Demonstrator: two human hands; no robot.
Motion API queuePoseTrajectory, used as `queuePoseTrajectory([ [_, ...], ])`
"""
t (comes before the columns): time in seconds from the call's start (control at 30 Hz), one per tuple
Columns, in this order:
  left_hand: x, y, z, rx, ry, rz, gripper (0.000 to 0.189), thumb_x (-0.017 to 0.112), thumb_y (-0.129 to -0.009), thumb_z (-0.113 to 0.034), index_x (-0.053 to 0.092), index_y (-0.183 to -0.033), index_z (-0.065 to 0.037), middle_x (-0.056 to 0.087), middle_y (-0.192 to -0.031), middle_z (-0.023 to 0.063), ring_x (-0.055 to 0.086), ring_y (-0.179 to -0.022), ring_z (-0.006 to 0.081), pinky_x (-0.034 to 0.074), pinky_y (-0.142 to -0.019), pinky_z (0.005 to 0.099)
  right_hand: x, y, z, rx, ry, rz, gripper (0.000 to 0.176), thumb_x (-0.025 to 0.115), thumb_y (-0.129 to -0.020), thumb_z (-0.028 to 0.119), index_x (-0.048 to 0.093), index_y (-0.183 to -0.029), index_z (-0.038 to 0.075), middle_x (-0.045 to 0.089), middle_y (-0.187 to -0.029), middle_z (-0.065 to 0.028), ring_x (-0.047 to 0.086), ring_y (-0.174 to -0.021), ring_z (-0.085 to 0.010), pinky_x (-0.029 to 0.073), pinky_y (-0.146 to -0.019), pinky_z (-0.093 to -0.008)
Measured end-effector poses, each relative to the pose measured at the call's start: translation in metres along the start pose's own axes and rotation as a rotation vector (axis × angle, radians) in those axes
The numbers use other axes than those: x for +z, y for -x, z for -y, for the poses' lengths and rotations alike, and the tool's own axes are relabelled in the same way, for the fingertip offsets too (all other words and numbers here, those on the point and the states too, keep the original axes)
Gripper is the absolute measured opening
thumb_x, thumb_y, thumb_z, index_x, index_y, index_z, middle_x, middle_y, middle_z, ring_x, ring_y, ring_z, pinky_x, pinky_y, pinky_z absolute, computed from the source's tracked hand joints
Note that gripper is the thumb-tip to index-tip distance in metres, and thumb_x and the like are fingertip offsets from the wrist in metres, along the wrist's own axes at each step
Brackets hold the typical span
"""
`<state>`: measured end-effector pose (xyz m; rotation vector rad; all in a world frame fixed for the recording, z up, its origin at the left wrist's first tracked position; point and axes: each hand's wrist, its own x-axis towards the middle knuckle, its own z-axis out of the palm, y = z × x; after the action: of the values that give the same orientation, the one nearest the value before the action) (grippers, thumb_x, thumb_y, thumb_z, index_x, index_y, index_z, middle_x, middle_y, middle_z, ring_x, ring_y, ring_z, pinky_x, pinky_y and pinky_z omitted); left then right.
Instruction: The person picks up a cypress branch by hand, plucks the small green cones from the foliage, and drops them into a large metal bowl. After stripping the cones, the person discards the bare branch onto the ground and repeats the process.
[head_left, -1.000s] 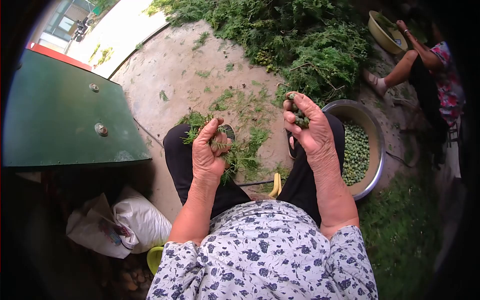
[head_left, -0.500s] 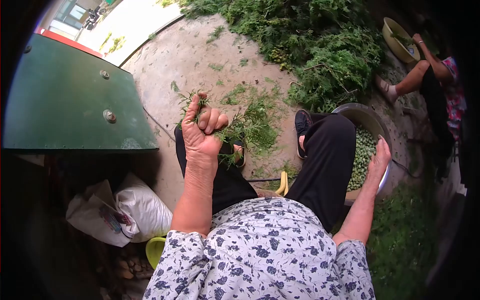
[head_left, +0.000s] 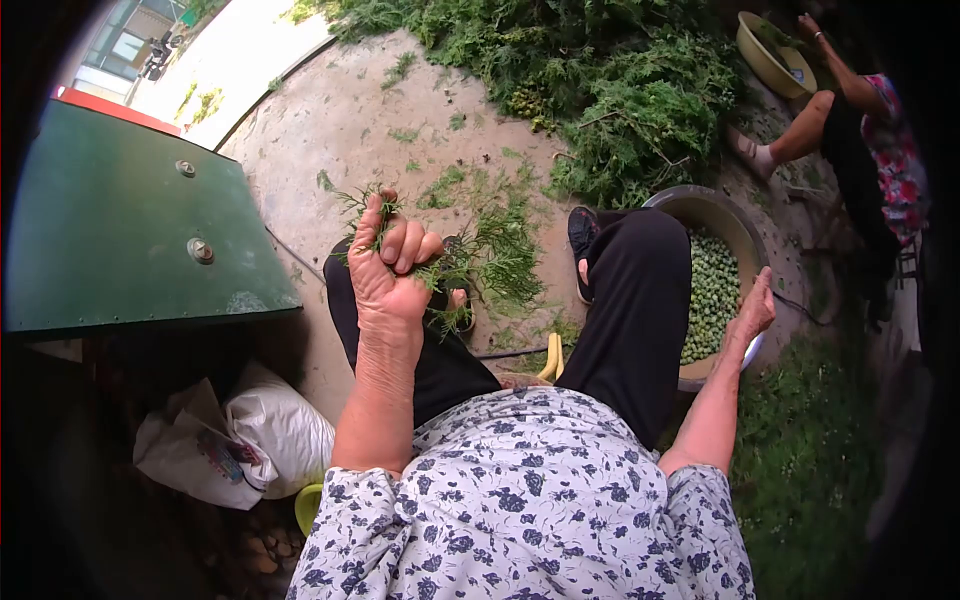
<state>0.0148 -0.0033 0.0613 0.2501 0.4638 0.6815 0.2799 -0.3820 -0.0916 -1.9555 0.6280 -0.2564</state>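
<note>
Right hand [head_left: 755, 308] has swung to right edge of basin [head_left: 706, 208], cones [head_left: 712, 300] likely just dropped, can't tell grip; left hand [head_left: 392, 270] clasps sprig [head_left: 505, 255].

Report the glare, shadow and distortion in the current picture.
Head view: glare washes out the ground beyond the concrete at upper left; head view: deep shadow lies beneath the green panel, whose left edge looks bowed by the wide lens; head view: corners go black, leaving the co-worker partly dim; head view: the left hand and green sprig look fairly clear.
</note>
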Motion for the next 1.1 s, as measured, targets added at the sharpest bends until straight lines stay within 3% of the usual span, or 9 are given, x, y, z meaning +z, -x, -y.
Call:
queuePoseTrajectory([
  [0.1,-0.002,0.000,0.001,0.005,-0.013,0.024,0.017,0.049,-0.089,-0.018,0.060,-0.085,-0.006,0.028,-0.041,-0.0031,0.023,-0.035,0.0091,0.023,-0.043,0.0241,0.001,-0.019,-0.023,-0.273,0.067,0.108,0.033,0.060,-0.083,0.029,0.064,-0.100,0.001,0.064,-0.093,-0.0106,0.057,-0.081,-0.0197,0.044,-0.075,-0.0319],
  [0.17,-0.004,0.001,0.002,0.004,-0.021,0.046,0.016,0.050,-0.089,-0.018,0.060,-0.085,-0.006,0.029,-0.041,-0.0033,0.024,-0.036,0.0090,0.024,-0.043,0.0240,0.002,-0.038,-0.042,-0.469,0.378,-0.116,0.029,0.058,-0.082,0.018,0.061,-0.104,0.000,0.060,-0.103,-0.0119,0.057,-0.088,-0.0226,0.044,-0.079,-0.0330],
  [0.23,-0.003,0.001,0.003,-0.002,-0.004,0.037,0.016,0.050,-0.089,-0.019,0.061,-0.085,-0.007,0.029,-0.041,-0.0033,0.024,-0.036,0.0089,0.024,-0.043,0.0239,-0.001,-0.013,-0.005,-0.430,0.311,-0.090,0.026,0.055,-0.082,0.010,0.061,-0.105,0.000,0.057,-0.107,-0.0125,0.057,-0.093,-0.0237,0.045,-0.080,-0.0334],
  [0.37,-0.001,0.001,0.010,-0.019,-0.011,0.041,0.017,0.050,-0.089,-0.020,0.061,-0.085,-0.007,0.029,-0.041,-0.0034,0.024,-0.035,0.0088,0.023,-0.043,0.0239,0.008,0.066,0.088,-0.278,-0.392,0.475,0.024,0.051,-0.084,0.001,0.059,-0.106,-0.002,0.057,-0.108,-0.0084,0.056,-0.095,-0.0157,0.046,-0.080,-0.0275],
  [0.57,0.005,0.006,0.016,-0.062,-0.023,0.044,0.019,0.050,-0.090,-0.021,0.061,-0.085,-0.007,0.029,-0.041,-0.0037,0.023,-0.036,0.0083,0.023,-0.044,0.0235,0.035,0.190,0.152,-0.621,-0.285,1.251,0.041,0.052,-0.084,0.006,0.046,-0.124,0.001,0.055,-0.113,-0.0100,0.050,-0.110,-0.0180,0.038,-0.095,-0.0303],
  [0.67,0.007,0.010,0.017,-0.056,-0.064,0.034,0.018,0.051,-0.090,-0.022,0.060,-0.087,-0.007,0.028,-0.041,-0.0044,0.023,-0.036,0.0075,0.023,-0.044,0.0230,0.046,0.219,0.151,-0.142,-0.348,1.588,0.044,0.054,-0.082,0.005,0.046,-0.125,0.002,0.055,-0.109,-0.0081,0.047,-0.110,-0.0155,0.037,-0.094,-0.0292],
  [0.87,0.004,0.022,0.030,-0.066,-0.268,-0.068,0.022,0.063,-0.083,-0.025,0.057,-0.092,-0.006,0.040,-0.051,-0.0034,0.034,-0.045,0.0083,0.026,-0.048,0.0236,0.055,0.227,0.135,0.031,-0.508,1.605,0.038,0.059,-0.080,0.000,0.051,-0.116,-0.002,0.056,-0.099,-0.0023,0.051,-0.087,-0.0082,0.042,-0.079,-0.0214],
  [1.03,-0.002,0.027,0.048,-0.038,-0.871,0.139,0.030,0.070,-0.071,0.001,0.060,-0.099,-0.002,0.062,-0.091,0.0024,0.058,-0.080,0.0106,0.047,-0.072,0.0245,0.053,0.236,0.136,0.040,-0.563,1.553,0.033,0.061,-0.079,-0.001,0.055,-0.111,-0.002,0.059,-0.093,-0.0035,0.055,-0.079,-0.0081,0.047,-0.072,-0.0217],
  [1.1,-0.011,0.024,0.052,-0.058,-0.977,0.164,0.033,0.069,-0.070,0.001,0.060,-0.101,-0.001,0.063,-0.092,0.0032,0.058,-0.081,0.0090,0.047,-0.069,0.0216,0.053,0.241,0.133,-0.206,-0.484,1.479,0.029,0.061,-0.078,-0.001,0.057,-0.108,-0.002,0.060,-0.090,-0.0036,0.057,-0.078,-0.0089,0.047,-0.072,-0.0222],
])
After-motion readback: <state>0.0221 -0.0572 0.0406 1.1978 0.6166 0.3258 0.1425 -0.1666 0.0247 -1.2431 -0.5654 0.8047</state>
